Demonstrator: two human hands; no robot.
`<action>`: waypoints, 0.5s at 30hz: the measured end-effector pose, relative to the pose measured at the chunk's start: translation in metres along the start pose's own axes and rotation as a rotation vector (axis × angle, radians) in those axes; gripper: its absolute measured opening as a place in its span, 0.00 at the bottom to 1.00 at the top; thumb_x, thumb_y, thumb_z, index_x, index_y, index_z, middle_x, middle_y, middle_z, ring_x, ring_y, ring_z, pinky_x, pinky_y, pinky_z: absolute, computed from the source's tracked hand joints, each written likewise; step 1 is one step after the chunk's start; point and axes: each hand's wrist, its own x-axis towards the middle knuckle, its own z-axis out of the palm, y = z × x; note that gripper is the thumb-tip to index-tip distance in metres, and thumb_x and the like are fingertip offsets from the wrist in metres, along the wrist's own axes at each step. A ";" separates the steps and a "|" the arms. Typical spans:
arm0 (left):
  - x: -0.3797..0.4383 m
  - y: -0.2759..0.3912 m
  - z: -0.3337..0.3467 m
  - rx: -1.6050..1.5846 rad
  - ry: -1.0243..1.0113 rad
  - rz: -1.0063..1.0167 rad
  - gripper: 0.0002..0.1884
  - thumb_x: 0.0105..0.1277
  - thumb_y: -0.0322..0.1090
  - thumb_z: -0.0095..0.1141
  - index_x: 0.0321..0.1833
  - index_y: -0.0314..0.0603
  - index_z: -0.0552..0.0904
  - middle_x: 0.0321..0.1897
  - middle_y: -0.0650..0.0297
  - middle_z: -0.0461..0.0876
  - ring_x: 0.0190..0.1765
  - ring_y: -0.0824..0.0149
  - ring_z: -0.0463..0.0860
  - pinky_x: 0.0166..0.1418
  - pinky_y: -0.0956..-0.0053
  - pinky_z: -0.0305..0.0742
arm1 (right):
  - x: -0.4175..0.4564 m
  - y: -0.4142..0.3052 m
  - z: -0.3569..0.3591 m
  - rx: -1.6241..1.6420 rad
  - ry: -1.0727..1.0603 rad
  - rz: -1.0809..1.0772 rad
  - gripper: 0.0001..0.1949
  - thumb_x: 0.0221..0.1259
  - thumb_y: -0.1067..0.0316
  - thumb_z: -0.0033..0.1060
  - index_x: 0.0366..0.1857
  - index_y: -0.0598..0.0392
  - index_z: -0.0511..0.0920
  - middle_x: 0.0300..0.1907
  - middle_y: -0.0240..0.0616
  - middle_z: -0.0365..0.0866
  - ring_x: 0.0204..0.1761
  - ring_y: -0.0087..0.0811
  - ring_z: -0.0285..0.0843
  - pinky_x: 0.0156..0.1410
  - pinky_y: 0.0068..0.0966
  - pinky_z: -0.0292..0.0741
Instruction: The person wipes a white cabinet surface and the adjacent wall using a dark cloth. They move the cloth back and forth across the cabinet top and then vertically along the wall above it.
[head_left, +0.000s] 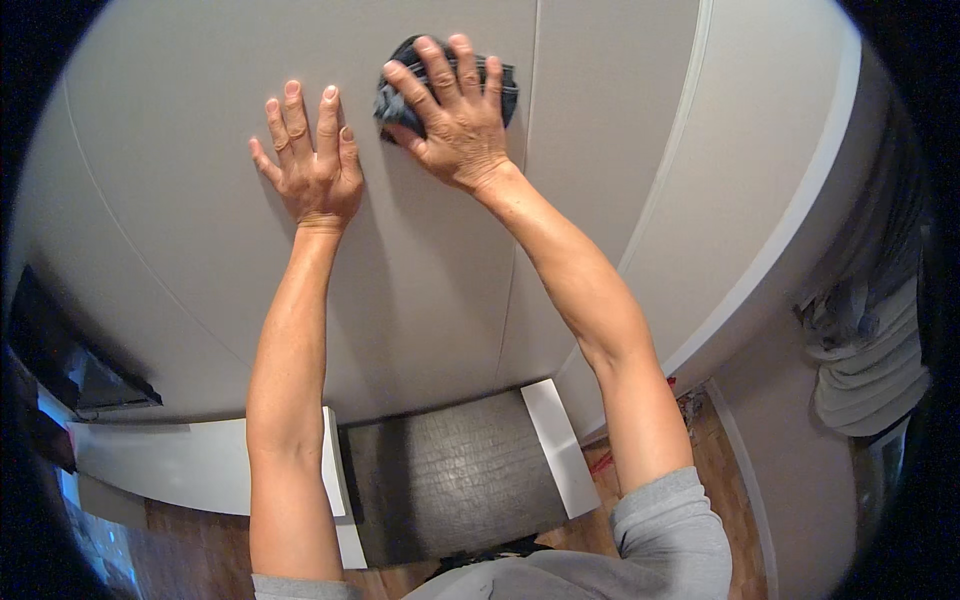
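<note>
My left hand rests palm down against a greyish-beige wall panel, its fingers spread and nothing held. To the right of it and slightly higher, my right hand presses a bunched dark cloth to the same wall. The cloth has blue-grey patches and pale stitched lines. Its middle is hidden beneath my palm and fingers. Both arms reach up and forward. A thin vertical seam runs down the panel just right of the cloth.
Below stands a low unit with a dark textured top and a white end panel. A white cabinet adjoins it, with a dark screen above. White trim edges the wall; fabric hangs at right. The floor looks wooden.
</note>
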 end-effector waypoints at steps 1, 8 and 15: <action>0.001 0.000 0.000 -0.004 -0.001 -0.001 0.26 0.81 0.50 0.49 0.81 0.70 0.74 0.89 0.63 0.59 0.89 0.53 0.56 0.83 0.28 0.44 | 0.001 -0.003 0.001 0.006 -0.014 -0.041 0.40 0.60 0.29 0.67 0.79 0.20 0.68 0.88 0.36 0.53 0.88 0.55 0.42 0.85 0.69 0.39; 0.000 -0.003 0.002 0.032 -0.005 0.012 0.26 0.81 0.49 0.49 0.81 0.70 0.75 0.88 0.63 0.60 0.88 0.54 0.57 0.84 0.31 0.44 | 0.008 0.001 0.005 0.033 -0.042 -0.229 0.38 0.60 0.27 0.64 0.77 0.17 0.70 0.86 0.30 0.59 0.89 0.49 0.46 0.89 0.64 0.30; -0.002 -0.002 0.000 0.033 -0.008 0.007 0.26 0.81 0.50 0.48 0.80 0.72 0.75 0.89 0.66 0.58 0.88 0.55 0.57 0.83 0.29 0.45 | -0.012 0.063 -0.026 -0.043 0.043 -0.003 0.37 0.60 0.25 0.65 0.75 0.19 0.74 0.84 0.34 0.62 0.85 0.53 0.53 0.82 0.69 0.47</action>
